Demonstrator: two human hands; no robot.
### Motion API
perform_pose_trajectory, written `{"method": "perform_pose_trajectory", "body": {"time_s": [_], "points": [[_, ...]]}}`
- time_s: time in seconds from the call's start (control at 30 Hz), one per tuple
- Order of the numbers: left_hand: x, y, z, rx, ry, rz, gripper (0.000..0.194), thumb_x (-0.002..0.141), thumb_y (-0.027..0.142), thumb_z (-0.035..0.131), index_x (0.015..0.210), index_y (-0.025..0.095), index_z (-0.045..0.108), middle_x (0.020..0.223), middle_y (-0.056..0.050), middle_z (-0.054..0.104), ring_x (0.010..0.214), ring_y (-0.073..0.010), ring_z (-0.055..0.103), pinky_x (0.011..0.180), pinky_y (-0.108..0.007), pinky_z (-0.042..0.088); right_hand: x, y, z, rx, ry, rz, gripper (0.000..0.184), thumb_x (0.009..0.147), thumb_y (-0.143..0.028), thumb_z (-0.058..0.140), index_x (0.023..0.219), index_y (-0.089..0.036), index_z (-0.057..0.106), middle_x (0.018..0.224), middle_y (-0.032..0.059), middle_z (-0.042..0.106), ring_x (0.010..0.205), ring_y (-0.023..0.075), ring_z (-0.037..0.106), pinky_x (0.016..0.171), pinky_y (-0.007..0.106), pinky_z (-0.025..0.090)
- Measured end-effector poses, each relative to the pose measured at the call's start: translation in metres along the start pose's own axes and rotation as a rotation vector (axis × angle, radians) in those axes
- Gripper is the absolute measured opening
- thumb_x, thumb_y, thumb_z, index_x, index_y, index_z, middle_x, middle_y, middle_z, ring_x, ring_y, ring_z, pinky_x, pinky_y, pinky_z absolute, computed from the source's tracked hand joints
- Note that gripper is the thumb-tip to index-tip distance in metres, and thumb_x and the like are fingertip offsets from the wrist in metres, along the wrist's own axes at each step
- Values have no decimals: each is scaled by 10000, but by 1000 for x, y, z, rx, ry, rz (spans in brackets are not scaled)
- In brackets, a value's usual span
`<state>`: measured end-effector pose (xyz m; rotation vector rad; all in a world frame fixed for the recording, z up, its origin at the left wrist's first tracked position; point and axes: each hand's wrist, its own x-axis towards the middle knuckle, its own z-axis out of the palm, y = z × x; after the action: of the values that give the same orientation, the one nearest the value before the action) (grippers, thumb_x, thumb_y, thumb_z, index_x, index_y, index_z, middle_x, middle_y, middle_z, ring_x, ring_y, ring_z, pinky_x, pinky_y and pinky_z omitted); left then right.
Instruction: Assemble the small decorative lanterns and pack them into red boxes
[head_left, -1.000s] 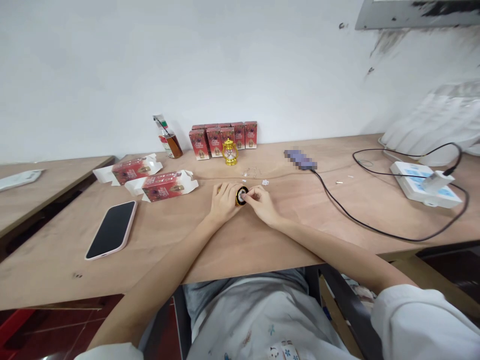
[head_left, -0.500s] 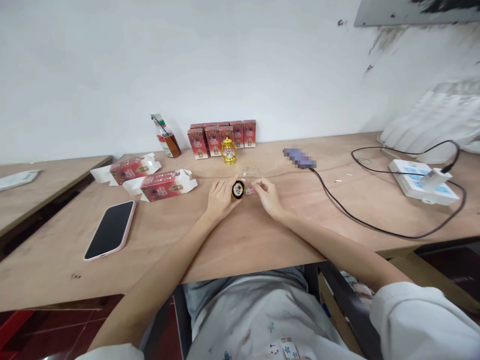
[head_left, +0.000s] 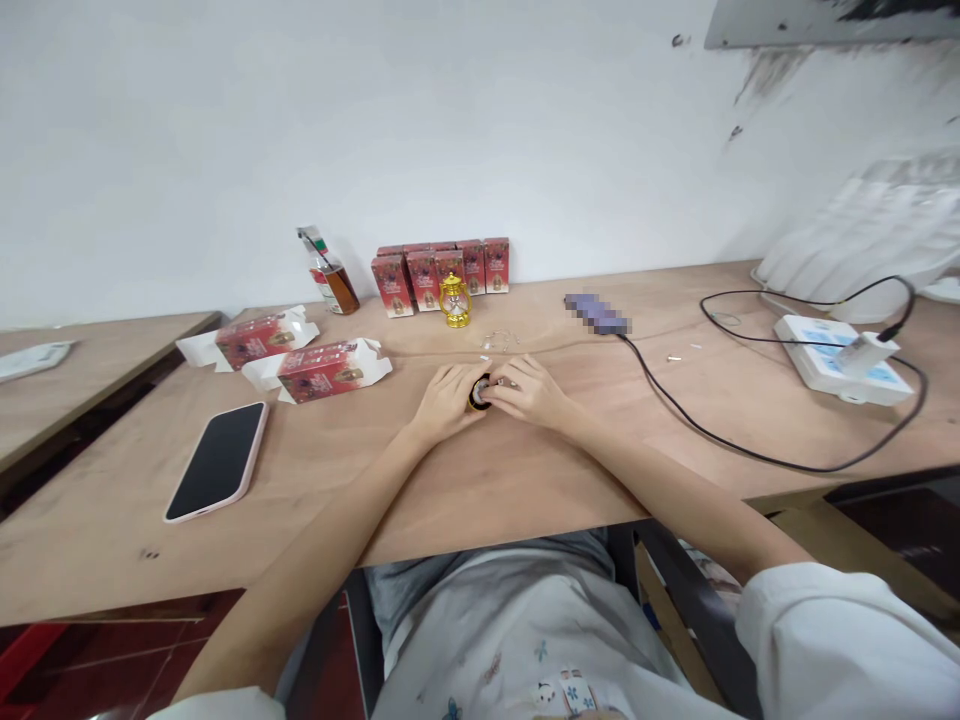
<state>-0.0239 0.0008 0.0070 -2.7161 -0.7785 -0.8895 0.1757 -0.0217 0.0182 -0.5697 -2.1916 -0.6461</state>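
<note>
My left hand (head_left: 444,404) is closed around a small gold lantern (head_left: 475,396). The lantern lies tipped over, its round black-ringed underside facing me. From the right, my right hand (head_left: 534,392) reaches in with fingers drawn together at that underside. Whatever its fingertips hold is too small and covered to make out. Beyond my hands a matching gold lantern (head_left: 454,302) stands upright. Thin wire-like pieces (head_left: 501,341) lie on the table between that lantern and my hands.
Red boxes (head_left: 420,280) stand against the wall, beside a bottle (head_left: 334,285). Two opened red boxes (head_left: 322,374) and a phone (head_left: 217,462) lie on the left. A black cable (head_left: 697,432) loops to a white power strip (head_left: 840,362) on the right.
My right hand has moved left, from a small pale piece on the table to the lantern's underside. Its fingers now partly cover it. My left hand keeps its hold.
</note>
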Motion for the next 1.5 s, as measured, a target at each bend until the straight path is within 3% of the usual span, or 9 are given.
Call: {"method": "perform_pose_trajectory", "body": {"time_s": [0.37, 0.5, 0.77, 0.9, 1.13, 1.27, 1.37, 1.5], "points": [[-1, -2, 1, -21, 38, 75, 649, 850, 389, 546, 1410, 174, 300, 1234, -133, 602, 1070, -250, 589, 901, -384, 420, 3, 7, -8, -191, -42, -335, 206, 945, -137, 436, 901, -202, 626, 917, 19, 670, 893, 139, 555, 795, 302, 416], [-2, -4, 1, -30, -18, 55, 647, 854, 401, 536, 1416, 182, 302, 1241, -140, 595, 1083, -261, 584, 917, -403, 418, 2, 9, -8, -182, -87, -349, 243, 961, -132, 386, 929, -189, 620, 922, 27, 679, 891, 136, 572, 798, 306, 441], [-1, -3, -1, -126, -11, 55, 650, 837, 357, 569, 1404, 175, 308, 1283, -145, 564, 1163, -261, 549, 967, -429, 442, 1, 2, -2, 34, -280, -109, 379, 988, -186, 243, 927, -221, 616, 968, 70, 660, 864, 172, 574, 763, 362, 445], [-1, -3, 0, -198, -7, 16, 602, 834, 322, 574, 1367, 178, 335, 1351, -158, 506, 1255, -259, 489, 1024, -455, 431, 1, 0, 4, 58, -235, -31, 343, 984, -194, 267, 920, -182, 604, 883, 93, 636, 821, 190, 555, 730, 364, 422], [2, -3, -3, -228, 22, 37, 537, 844, 277, 558, 1334, 170, 367, 1344, -159, 495, 1289, -240, 447, 1065, -442, 391, -5, 4, 9, 55, -137, -33, 298, 976, -201, 318, 900, -166, 604, 882, 95, 627, 819, 192, 540, 723, 345, 432], [3, -2, -8, -135, 30, -53, 519, 812, 300, 599, 1294, 193, 437, 1259, -135, 538, 1200, -262, 494, 998, -447, 392, -11, 12, 8, 181, 19, 225, 254, 970, -234, 341, 932, -161, 581, 934, 117, 612, 900, 202, 549, 782, 348, 458], [3, -2, -10, -54, 32, -135, 539, 776, 307, 636, 1273, 196, 460, 1203, -120, 562, 1132, -270, 518, 948, -432, 383, -16, 23, 6, 172, 46, 415, 230, 963, -254, 361, 920, -163, 567, 872, 107, 612, 856, 210, 552, 769, 348, 454], [2, -4, -10, -61, 49, -206, 560, 762, 286, 629, 1278, 178, 440, 1193, -117, 558, 1107, -259, 516, 915, -387, 392, -17, 29, 0, 166, 24, 458, 210, 938, -280, 418, 848, -170, 573, 828, 95, 618, 819, 216, 555, 763, 356, 437]]}}
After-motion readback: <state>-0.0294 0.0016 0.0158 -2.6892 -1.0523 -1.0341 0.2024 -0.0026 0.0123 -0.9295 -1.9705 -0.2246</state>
